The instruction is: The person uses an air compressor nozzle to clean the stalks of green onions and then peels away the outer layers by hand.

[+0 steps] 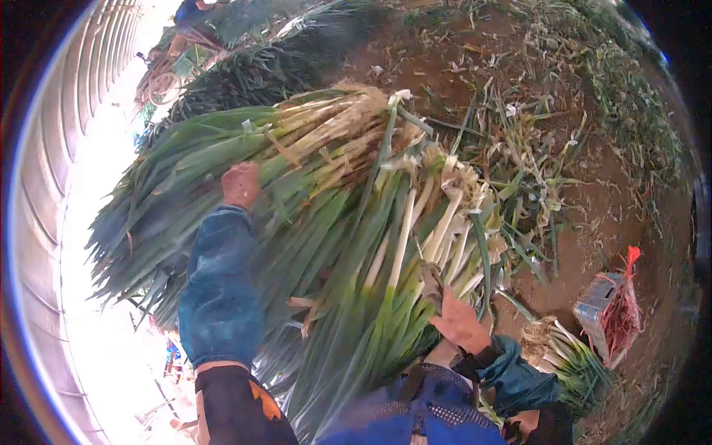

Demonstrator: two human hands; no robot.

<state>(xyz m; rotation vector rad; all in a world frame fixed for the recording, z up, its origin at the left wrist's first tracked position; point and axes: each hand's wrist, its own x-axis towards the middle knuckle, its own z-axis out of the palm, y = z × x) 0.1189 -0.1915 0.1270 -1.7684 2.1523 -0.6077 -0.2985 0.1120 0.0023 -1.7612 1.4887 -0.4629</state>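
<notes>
A large heap of long green onions [311, 222] spreads before me, leaves to the left and white stalks and roots to the upper right. My left hand [241, 185] is closed in a fist over the green leaves of the upper bundle; whatever its fingers hold is hidden. Lower right, my right hand [461, 324] is closed beside the white stalks [445, 222]. A narrow grey-brown thing [432, 282] sticks out from its fingers, too blurred to name. Teal sleeves cover both forearms.
Trimmed leaves and peelings [519, 163] litter the brown ground. At right stand a box of reddish ties [608, 311] and a small onion bundle [567, 356]. More onions [259, 74] lie behind, near another person [189, 11]. A ribbed pale wall [44, 185] curves along the left.
</notes>
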